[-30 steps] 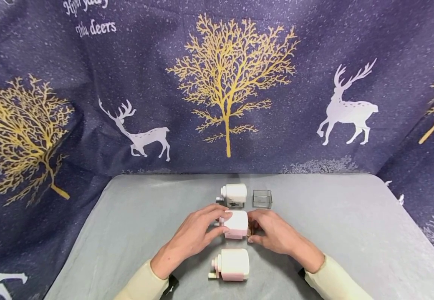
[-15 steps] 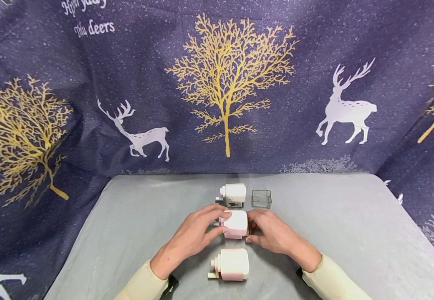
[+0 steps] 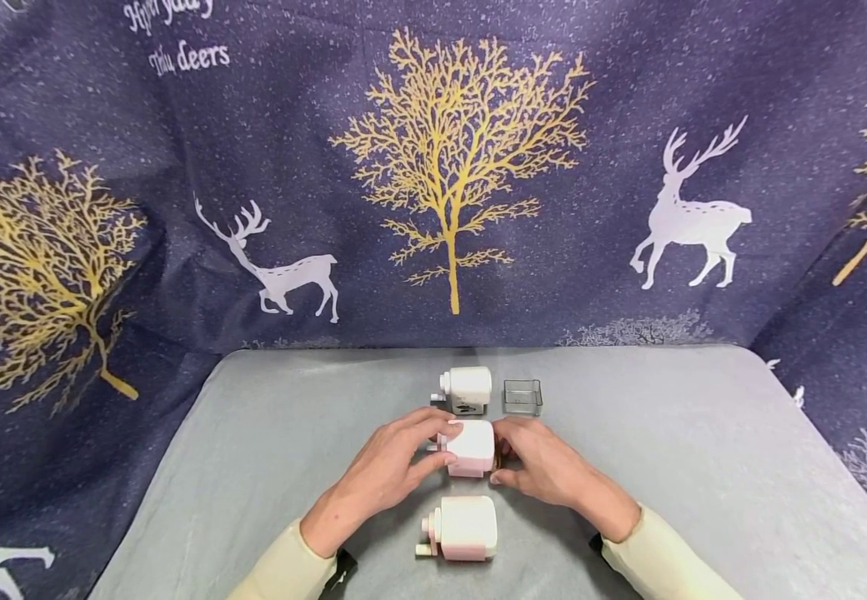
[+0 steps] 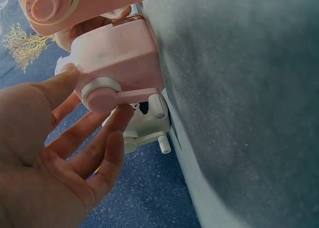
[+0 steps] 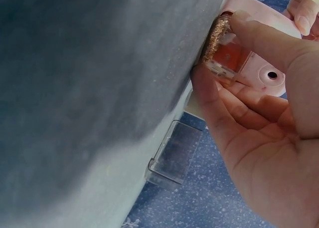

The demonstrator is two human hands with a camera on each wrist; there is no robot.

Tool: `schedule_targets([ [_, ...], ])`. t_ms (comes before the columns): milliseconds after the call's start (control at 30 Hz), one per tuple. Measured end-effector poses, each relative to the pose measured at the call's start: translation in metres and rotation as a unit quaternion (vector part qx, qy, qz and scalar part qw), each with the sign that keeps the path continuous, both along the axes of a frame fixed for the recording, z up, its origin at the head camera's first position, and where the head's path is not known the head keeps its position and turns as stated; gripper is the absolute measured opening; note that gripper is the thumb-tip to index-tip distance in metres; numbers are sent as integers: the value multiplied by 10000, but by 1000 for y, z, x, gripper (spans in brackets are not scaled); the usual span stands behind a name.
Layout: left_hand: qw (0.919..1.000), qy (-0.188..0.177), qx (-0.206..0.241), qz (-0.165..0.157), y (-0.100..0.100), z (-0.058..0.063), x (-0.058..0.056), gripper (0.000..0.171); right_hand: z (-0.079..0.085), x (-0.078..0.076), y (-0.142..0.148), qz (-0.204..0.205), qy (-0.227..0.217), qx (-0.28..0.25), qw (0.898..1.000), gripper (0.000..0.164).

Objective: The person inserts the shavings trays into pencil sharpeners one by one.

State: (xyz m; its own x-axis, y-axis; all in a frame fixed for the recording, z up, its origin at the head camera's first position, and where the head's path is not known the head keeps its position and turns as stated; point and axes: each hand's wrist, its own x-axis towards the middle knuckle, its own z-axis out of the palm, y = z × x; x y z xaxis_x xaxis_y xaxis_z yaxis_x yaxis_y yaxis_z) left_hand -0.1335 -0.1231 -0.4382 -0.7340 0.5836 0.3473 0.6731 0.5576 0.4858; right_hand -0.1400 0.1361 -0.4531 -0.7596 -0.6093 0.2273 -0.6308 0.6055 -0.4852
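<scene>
A pink crank pencil sharpener [image 3: 471, 447] stands in the middle of a row of three. My left hand [image 3: 396, 458] holds its crank side, thumb on the near side and fingers on the far side. At its opposite end my right hand [image 3: 546, 462] pinches a clear shavings drawer [image 5: 218, 43] between thumb and fingers. Brown shavings lie in the drawer, which sits partly inside the sharpener's opening. The sharpener's pencil hole [image 5: 271, 75] shows beside the drawer. In the left wrist view the crank handle [image 4: 157, 106] hangs close to my left fingers [image 4: 122, 119].
A white sharpener [image 3: 468, 390] stands behind, with an open clear drawer [image 3: 523, 397] to its right. Nearer me is another sharpener, cream and pink [image 3: 467, 528], its crank to the left. All rest on a grey tabletop [image 3: 276, 433] before a dark blue printed cloth [image 3: 553, 275].
My right hand has shifted slightly left toward the sharpener, and less of the shavings drawer shows between them. My left hand keeps its hold on the sharpener.
</scene>
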Motion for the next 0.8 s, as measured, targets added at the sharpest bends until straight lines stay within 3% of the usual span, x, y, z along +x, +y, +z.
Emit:
schedule_targets([
  [800, 9999, 123, 17, -58, 0, 1, 0, 36, 3, -5, -4, 57, -330, -217, 9992, 38],
])
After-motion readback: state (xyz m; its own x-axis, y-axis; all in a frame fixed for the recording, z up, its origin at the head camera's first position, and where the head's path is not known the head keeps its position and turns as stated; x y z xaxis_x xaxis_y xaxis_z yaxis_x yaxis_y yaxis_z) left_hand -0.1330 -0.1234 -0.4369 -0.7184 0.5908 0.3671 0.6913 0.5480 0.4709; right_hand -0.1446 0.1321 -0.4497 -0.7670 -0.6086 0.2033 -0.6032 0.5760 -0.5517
